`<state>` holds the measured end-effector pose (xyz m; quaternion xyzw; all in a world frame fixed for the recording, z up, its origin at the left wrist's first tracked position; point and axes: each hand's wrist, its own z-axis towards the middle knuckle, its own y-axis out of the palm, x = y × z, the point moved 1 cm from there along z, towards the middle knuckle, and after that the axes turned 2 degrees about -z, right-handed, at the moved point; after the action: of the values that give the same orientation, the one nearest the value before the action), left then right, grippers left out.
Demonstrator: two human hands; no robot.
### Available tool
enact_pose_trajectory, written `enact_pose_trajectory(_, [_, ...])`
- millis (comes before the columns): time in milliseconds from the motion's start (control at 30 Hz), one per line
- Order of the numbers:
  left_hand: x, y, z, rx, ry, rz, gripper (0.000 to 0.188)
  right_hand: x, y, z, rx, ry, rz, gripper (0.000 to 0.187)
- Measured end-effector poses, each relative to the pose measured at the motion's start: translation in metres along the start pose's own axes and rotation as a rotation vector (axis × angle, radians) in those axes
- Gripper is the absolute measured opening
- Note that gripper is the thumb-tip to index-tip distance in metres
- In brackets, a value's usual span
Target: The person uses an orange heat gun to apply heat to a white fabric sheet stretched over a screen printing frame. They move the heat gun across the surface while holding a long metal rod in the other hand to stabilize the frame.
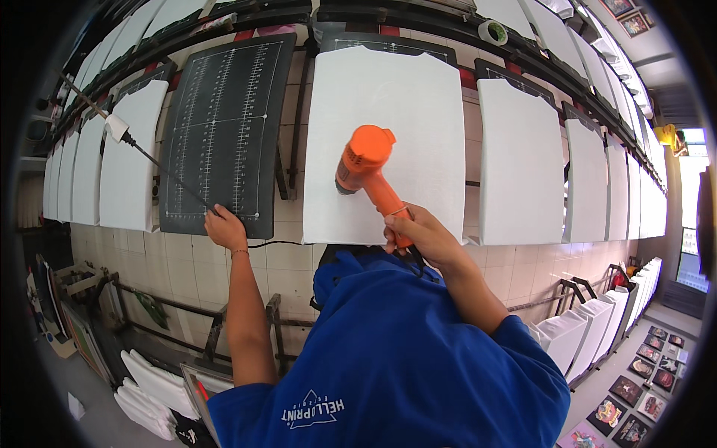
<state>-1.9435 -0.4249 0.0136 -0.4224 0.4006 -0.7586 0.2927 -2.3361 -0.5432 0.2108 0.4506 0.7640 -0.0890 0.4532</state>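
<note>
An orange heat gun is gripped by its handle in my right hand. It is held over a white T-shirt stretched on the board in front of me, its nozzle pointing down and left. Out to the left, my left hand is closed around a black cord. The cord runs up and left, pulled fairly straight, to a white connector. Beneath that hand lies the near end of a bare black board with white ruler markings.
More white shirts on boards line both sides along a dark metal rail. A roll of tape rests on the far rail. Behind me at lower left are folded white shirts and a metal frame; printed pictures cover the lower right.
</note>
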Motion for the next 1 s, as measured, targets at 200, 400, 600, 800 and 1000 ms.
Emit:
enact_pose_trajectory(200, [0.007,-0.006,0.001,-0.061,-0.037,0.01,0.045,0.001,0.011,0.014,-0.088,0.016,-0.138,0.03])
enact_pose_trajectory(400, [-0.002,-0.001,0.001,-0.039,-0.031,-0.012,0.048,0.002,0.006,0.003,-0.106,0.071,-0.193,0.029])
enact_pose_trajectory(600, [0.002,0.0,0.001,0.027,0.014,0.013,0.041,-0.006,-0.006,-0.001,0.044,0.017,-0.115,0.032])
enact_pose_trajectory(800, [-0.004,0.003,0.002,0.006,0.023,0.012,0.044,-0.007,-0.018,-0.015,-0.051,0.117,-0.202,0.032])
enact_pose_trajectory(1000, [-0.004,0.004,0.002,0.021,0.025,0.0,0.045,-0.009,-0.023,-0.016,0.098,0.036,-0.191,0.032])
